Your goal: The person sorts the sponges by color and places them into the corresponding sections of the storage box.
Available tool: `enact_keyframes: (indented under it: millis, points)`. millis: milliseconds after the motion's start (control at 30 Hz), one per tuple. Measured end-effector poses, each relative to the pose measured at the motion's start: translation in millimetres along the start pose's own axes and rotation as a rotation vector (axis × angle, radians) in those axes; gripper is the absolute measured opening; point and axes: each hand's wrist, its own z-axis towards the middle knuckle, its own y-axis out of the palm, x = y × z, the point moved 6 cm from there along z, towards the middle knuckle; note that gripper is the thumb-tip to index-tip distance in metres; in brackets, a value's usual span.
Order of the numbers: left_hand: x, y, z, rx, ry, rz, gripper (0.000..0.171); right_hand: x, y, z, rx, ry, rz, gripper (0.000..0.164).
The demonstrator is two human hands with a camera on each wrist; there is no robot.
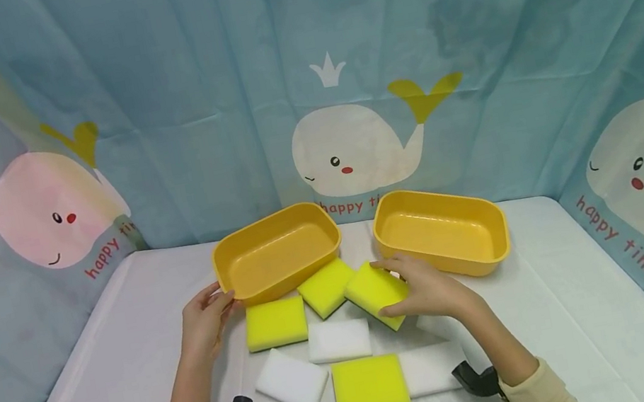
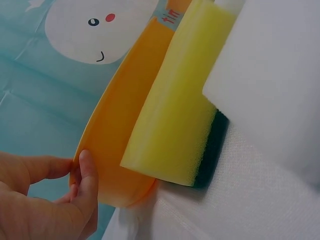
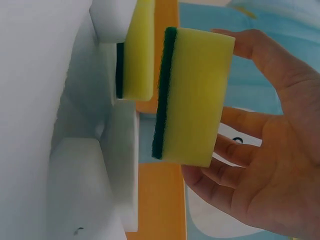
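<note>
My left hand (image 1: 204,322) pinches the near left corner of the left yellow-orange bin (image 1: 280,255), thumb and fingers on its rim in the left wrist view. My right hand (image 1: 430,286) grips a yellow scouring sponge (image 3: 197,97) by its opposite ends; its dark green scouring side faces down, and it is raised over the white cloth. Just left of it, a second yellow sponge (image 1: 327,286) lies slantwise against the left bin. Another yellow sponge (image 1: 275,323) lies in front of that bin, and one more yellow sponge (image 1: 371,388) lies nearest me.
A right yellow-orange bin (image 1: 440,230) stands behind my right hand. Among the yellow sponges lie white sponges: a middle white block (image 1: 339,340), a tilted white block (image 1: 292,382) and a right white block (image 1: 434,368). Another is partly hidden under my right wrist. A whale-print curtain (image 1: 221,140) hangs behind.
</note>
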Motion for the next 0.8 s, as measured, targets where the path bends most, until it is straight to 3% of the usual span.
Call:
enact_keyframes:
  millis: [800]
  points:
    - [0.5,-2.0,-0.3,-0.001,-0.006,-0.024,0.062,-8,-7,17,0.007,-0.03,-0.009,0.083]
